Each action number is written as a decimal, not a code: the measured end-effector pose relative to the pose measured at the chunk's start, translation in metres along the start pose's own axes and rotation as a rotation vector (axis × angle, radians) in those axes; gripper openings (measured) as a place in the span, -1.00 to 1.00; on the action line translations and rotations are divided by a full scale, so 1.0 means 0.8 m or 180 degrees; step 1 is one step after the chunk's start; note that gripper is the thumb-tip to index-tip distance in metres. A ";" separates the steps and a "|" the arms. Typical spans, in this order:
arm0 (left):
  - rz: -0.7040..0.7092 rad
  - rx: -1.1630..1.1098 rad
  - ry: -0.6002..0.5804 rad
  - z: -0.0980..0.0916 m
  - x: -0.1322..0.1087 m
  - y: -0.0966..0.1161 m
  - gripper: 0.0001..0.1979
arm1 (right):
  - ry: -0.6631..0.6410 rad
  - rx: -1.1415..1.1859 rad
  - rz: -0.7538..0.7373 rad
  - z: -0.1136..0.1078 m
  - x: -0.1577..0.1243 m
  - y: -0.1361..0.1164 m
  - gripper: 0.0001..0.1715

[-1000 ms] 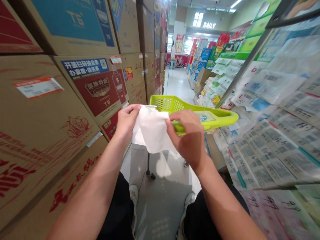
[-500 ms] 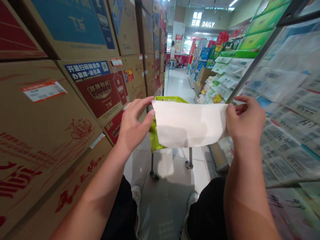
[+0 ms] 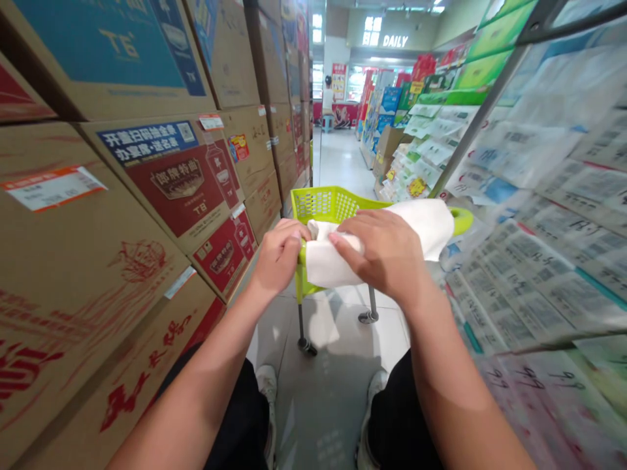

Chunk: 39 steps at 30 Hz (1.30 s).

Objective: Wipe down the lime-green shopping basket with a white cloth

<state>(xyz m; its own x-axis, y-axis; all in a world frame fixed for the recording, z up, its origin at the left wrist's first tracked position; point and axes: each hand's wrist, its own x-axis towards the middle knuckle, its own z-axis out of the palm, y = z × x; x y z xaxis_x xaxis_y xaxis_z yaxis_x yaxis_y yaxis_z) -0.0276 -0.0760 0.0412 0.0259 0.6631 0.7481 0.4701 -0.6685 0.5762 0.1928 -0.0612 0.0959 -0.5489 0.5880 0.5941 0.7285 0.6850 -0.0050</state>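
Note:
A lime-green shopping cart (image 3: 321, 201) stands in front of me. Over its handle (image 3: 463, 222) lies a white cloth (image 3: 426, 225), hanging down on my side and bunched near the left end. My left hand (image 3: 278, 256) is closed around the left end of the handle, right beside the cloth's edge. My right hand (image 3: 385, 251) lies over the middle of the cloth, fingers curled over the handle and thumb pressed on the fabric. The far sides of both hands' fingers are hidden.
Stacked cardboard cartons (image 3: 161, 183) line the left side. On the right, a sloping display of plastic-wrapped packs (image 3: 529, 281) runs close to the cart, with a metal post (image 3: 475, 124). Tiled floor (image 3: 337, 160) leads ahead, where a person (image 3: 328, 94) is near a blue stool.
The cloth, earlier stretched between both hands above the handle, now drapes over it. My right hand has moved left onto its middle. My left hand has shifted down onto the handle.

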 end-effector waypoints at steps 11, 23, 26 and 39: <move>-0.0332 -0.0242 0.0718 0.030 0.000 -0.006 -0.65 | 0.0254 0.0111 -0.0352 0.013 -0.022 -0.003 -0.50; -0.0600 -0.0741 0.0535 0.037 0.009 -0.027 -0.71 | 0.0679 -0.0146 0.0836 0.011 -0.040 0.160 -0.35; -0.0634 -0.0688 0.0803 0.047 0.011 -0.021 -0.70 | 0.0971 -0.0192 0.0875 0.021 -0.049 0.163 -0.36; -0.0611 -0.0544 0.0961 0.058 0.012 -0.002 -0.68 | 0.0651 0.0099 -0.0019 0.028 -0.047 0.030 -0.51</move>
<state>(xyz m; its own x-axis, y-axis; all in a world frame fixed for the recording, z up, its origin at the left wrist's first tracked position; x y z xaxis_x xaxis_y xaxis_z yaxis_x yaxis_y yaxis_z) 0.0125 -0.0532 0.0322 -0.3206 0.6697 0.6699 0.2870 -0.6053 0.7425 0.2219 -0.0574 0.0557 -0.4562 0.4867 0.7450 0.7108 0.7029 -0.0239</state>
